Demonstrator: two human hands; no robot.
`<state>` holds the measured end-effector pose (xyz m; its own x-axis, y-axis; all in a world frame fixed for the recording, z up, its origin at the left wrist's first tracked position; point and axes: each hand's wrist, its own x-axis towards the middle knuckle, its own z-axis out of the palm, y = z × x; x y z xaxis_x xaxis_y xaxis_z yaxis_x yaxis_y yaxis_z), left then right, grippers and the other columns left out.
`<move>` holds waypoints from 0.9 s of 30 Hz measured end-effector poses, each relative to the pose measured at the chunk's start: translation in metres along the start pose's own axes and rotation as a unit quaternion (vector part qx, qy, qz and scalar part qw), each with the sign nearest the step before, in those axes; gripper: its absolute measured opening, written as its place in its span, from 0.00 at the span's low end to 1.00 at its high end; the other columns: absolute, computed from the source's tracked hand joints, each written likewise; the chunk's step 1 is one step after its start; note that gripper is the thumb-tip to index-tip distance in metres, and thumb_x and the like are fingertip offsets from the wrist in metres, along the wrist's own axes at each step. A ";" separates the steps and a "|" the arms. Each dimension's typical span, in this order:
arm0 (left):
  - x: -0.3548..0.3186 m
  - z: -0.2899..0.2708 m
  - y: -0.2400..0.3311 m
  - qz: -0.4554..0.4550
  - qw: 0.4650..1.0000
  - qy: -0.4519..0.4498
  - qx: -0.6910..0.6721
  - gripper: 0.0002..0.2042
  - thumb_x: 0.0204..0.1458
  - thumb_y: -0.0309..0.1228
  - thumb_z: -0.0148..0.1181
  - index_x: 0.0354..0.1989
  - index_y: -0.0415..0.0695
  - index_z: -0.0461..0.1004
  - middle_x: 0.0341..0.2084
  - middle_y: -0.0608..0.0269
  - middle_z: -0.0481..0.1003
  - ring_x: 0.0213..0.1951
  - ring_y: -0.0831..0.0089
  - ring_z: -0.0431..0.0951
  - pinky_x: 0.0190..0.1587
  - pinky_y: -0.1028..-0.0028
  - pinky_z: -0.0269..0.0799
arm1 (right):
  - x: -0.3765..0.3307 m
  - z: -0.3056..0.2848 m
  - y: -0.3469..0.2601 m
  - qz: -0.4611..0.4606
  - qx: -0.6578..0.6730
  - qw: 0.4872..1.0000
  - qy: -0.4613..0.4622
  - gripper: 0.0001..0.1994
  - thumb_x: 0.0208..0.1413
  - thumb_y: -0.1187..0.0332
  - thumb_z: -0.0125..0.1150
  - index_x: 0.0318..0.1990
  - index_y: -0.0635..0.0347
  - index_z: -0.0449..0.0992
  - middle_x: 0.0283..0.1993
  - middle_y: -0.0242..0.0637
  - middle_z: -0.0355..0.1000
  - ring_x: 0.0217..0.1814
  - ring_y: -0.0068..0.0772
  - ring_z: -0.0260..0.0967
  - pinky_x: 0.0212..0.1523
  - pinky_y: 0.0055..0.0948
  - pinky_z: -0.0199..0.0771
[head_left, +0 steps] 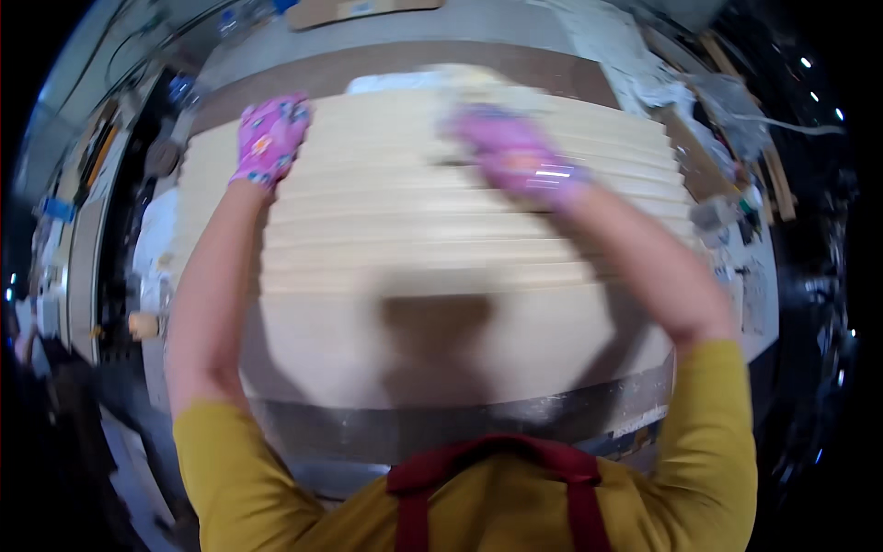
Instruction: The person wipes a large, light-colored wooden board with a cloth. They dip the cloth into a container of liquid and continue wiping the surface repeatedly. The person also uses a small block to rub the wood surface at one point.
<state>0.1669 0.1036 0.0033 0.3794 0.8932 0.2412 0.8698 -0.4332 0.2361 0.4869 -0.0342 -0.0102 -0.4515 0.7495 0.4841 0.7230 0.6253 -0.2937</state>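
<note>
Resting at about ten o'clock, the left hand (273,138), in a pink patterned glove, is appearing to touch the pale strips (368,207) near their left end; its fingers are pointing away from the body, and I cannot tell whether they are gripping or only pressing. At one o'clock the right hand (515,156), gloved alike, is showing as a blur over the strips, just beside a pale yellowish object (474,78) toward twelve; I cannot tell whether it is grasping this. The strips themselves are lying side by side across the middle of the clock face, their ridged edges running from nine toward three. A white piece (395,83) is sitting beyond their far edge, just before twelve. A clear plastic bag (731,101) is lying at two o'clock, and a clear container (716,213) is standing near three. Mustard sleeves (225,469) are entering at seven and five, and a dark red strap (497,446) is curving across six.
</note>
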 end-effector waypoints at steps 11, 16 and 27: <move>0.013 0.009 -0.003 -0.002 1.000 -0.018 -0.015 0.16 0.61 0.39 0.46 0.49 0.46 0.75 0.35 0.61 0.77 0.38 0.65 0.75 0.62 0.61 0.55 | 0.025 -0.028 -0.041 0.409 0.249 0.877 -0.044 0.07 0.56 0.68 0.51 0.36 0.55 0.76 0.32 0.43 0.75 0.32 0.44 0.74 0.34 0.40 0.73; 0.018 0.017 -0.019 0.053 0.997 0.043 0.048 0.18 0.63 0.42 0.43 0.51 0.47 0.75 0.32 0.64 0.76 0.31 0.69 0.75 0.64 0.64 0.52 | -0.150 -0.177 0.057 0.631 0.223 0.728 0.147 0.07 0.54 0.71 0.57 0.41 0.56 0.74 0.33 0.41 0.73 0.35 0.39 0.71 0.38 0.36 0.73; 0.013 0.007 -0.006 0.012 1.000 0.014 0.014 0.18 0.63 0.42 0.43 0.52 0.47 0.75 0.30 0.63 0.76 0.34 0.66 0.75 0.62 0.64 0.56 | -0.183 -0.178 0.044 0.384 -0.259 0.883 -0.075 0.09 0.51 0.75 0.54 0.41 0.58 0.73 0.40 0.48 0.73 0.45 0.55 0.71 0.45 0.43 0.72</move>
<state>0.1688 0.1189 -0.0017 0.3924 0.8783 0.2733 0.8687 -0.4515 0.2039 0.6946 -0.1822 0.0356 0.2408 0.9539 0.1791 0.9706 -0.2352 -0.0523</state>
